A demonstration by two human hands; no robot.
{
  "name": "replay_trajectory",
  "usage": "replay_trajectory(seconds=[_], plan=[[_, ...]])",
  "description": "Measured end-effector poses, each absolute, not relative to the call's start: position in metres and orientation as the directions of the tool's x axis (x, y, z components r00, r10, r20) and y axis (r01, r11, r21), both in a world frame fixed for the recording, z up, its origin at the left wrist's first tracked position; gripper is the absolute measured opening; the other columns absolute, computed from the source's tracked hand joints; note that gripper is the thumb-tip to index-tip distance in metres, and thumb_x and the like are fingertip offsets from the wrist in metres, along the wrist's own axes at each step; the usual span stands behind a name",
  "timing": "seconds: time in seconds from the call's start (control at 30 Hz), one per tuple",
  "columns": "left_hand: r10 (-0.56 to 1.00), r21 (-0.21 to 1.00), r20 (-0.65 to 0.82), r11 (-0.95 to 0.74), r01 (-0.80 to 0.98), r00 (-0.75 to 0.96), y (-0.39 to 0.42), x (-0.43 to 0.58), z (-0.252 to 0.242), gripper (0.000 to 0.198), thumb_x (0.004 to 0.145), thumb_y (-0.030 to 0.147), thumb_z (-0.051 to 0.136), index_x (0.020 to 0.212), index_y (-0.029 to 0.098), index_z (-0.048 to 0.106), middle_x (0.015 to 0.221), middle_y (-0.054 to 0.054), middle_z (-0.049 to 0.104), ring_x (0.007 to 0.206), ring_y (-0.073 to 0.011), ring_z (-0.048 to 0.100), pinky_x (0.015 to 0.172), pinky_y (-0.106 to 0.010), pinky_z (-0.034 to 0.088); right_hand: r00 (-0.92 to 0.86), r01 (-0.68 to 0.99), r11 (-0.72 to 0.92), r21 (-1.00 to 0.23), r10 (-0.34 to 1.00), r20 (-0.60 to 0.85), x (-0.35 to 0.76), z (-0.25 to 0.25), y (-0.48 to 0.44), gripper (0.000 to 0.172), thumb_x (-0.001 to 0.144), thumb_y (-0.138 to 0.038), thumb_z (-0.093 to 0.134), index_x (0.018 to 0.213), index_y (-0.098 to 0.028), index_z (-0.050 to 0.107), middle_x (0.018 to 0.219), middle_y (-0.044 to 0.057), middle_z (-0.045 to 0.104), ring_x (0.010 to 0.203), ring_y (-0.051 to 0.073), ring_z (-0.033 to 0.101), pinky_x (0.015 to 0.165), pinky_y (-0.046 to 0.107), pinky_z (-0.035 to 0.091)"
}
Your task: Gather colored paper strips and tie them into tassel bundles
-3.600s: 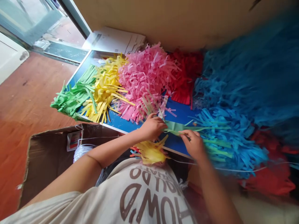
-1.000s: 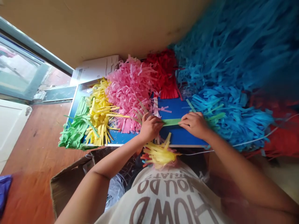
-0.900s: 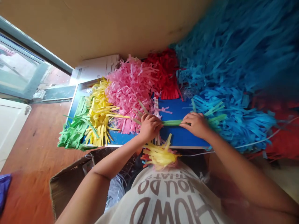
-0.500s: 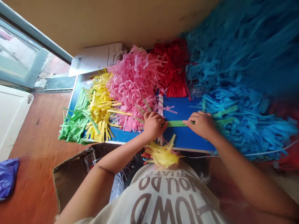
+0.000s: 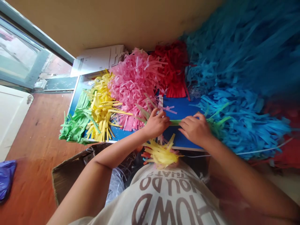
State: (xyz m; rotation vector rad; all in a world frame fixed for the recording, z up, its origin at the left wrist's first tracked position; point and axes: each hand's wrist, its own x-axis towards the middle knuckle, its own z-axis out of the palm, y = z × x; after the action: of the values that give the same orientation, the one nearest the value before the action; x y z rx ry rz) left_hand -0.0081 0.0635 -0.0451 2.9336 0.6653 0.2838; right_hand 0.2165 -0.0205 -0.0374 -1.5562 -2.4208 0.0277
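Note:
A green fringed paper strip (image 5: pixel 175 122) is stretched level between my two hands above the blue tabletop. My left hand (image 5: pixel 157 122) is closed around its left part, with pale green fringe ends poking out beyond the fingers. On the other side my right hand (image 5: pixel 195 127) grips the strip with bent fingers, and bright green fringe fans out past it over the blue fringe. Close to my belly, a yellow fringe bunch (image 5: pixel 162 153) with some red and pink ends hangs at the table edge, by a thin white cord (image 5: pixel 264 151).
Fringe heaps lie on the table: green (image 5: pixel 76 123), yellow (image 5: pixel 100 107), pink (image 5: pixel 136 84), red (image 5: pixel 172 67) and blue (image 5: pixel 241 122). White cut sheets (image 5: pixel 98 59) are stacked at the back left. Below stands an open cardboard box (image 5: pixel 67 175); a purple bag (image 5: pixel 7 179) is on the floor.
My right hand has shifted a little left, so less green strip shows between the hands. Its fingers have moved on the strip, and the green fringe ends beyond it have swung.

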Motion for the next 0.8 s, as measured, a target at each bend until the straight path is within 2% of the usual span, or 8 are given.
replay_trajectory(seconds=[0.1,0.2,0.27,0.4,0.53,0.7,0.8], plan=[[0.444,0.131,0.156,-0.895,0.427,0.883,0.057,-0.004,-0.042,0.018,0.093,0.027,0.055,0.090,0.023,0.073,0.089,-0.005,0.071,0.106,-0.0271,0.058,0.112,-0.053,0.028,-0.431,0.874,0.464,-0.144,0.878,0.210,0.213,-0.046,-0.015,0.025,0.096,-0.020,0.051,0.079,-0.019,0.070,0.081,0.005,0.071,0.079,0.018,0.054,0.084,0.040,0.025],[0.483,0.102,0.187,-0.876,0.472,0.855,0.049,0.001,-0.045,0.021,0.092,0.033,0.056,0.088,0.020,0.072,0.089,-0.008,0.070,0.107,-0.0289,0.058,0.114,-0.055,0.027,-0.395,0.884,0.434,-0.172,0.892,0.221,0.215,-0.050,-0.009,0.027,0.095,-0.020,0.051,0.076,-0.019,0.070,0.078,0.004,0.071,0.077,0.017,0.054,0.083,0.040,0.024],[0.500,0.065,0.212,-0.864,0.499,0.839,0.047,0.003,-0.049,0.020,0.093,0.027,0.053,0.086,0.021,0.070,0.086,-0.007,0.070,0.104,-0.0273,0.059,0.113,-0.056,0.028,-0.345,0.903,0.389,-0.185,0.910,0.228,0.214,-0.048,-0.007,0.024,0.093,-0.022,0.055,0.074,-0.019,0.069,0.078,0.004,0.071,0.078,0.018,0.054,0.083,0.040,0.024],[0.513,0.015,0.266,-0.849,0.529,0.816,0.049,0.001,-0.055,0.023,0.096,0.021,0.050,0.083,0.023,0.069,0.082,-0.003,0.070,0.099,-0.0242,0.061,0.114,-0.055,0.026,-0.332,0.921,0.369,-0.129,0.913,0.237,0.202,-0.042,-0.011,0.012,0.091,-0.026,0.061,0.088,-0.019,0.070,0.091,0.007,0.072,0.091,0.023,0.054,0.084,0.041,0.025],[0.501,0.049,0.291,-0.858,0.511,0.815,0.049,-0.011,-0.055,0.022,0.096,0.020,0.053,0.087,0.026,0.072,0.088,-0.001,0.073,0.101,-0.0229,0.061,0.113,-0.053,0.023,-0.369,0.912,0.401,-0.084,0.892,0.261,0.205,-0.050,-0.019,0.024,0.096,-0.016,0.052,0.080,-0.019,0.069,0.081,0.004,0.071,0.084,0.020,0.053,0.083,0.040,0.026],[0.567,0.190,0.216,-0.823,0.535,0.795,0.054,-0.028,-0.055,0.018,0.097,0.028,0.057,0.092,0.029,0.075,0.092,0.000,0.076,0.097,-0.0220,0.060,0.105,-0.049,0.030,-0.255,0.895,0.351,-0.276,0.909,0.329,0.240,-0.068,-0.029,0.022,0.097,-0.026,0.058,0.087,-0.029,0.077,0.096,0.000,0.075,0.091,0.018,0.059,0.084,0.038,0.030],[0.627,0.277,0.174,-0.771,0.574,0.759,0.058,-0.029,-0.057,0.023,0.097,0.038,0.057,0.089,0.027,0.076,0.093,-0.001,0.076,0.094,-0.0210,0.061,0.099,-0.046,0.033,-0.162,0.859,0.289,-0.422,0.937,0.311,0.255,-0.074,-0.029,0.019,0.092,-0.033,0.065,0.078,-0.028,0.077,0.092,0.002,0.073,0.088,0.019,0.059,0.081,0.036,0.036]])
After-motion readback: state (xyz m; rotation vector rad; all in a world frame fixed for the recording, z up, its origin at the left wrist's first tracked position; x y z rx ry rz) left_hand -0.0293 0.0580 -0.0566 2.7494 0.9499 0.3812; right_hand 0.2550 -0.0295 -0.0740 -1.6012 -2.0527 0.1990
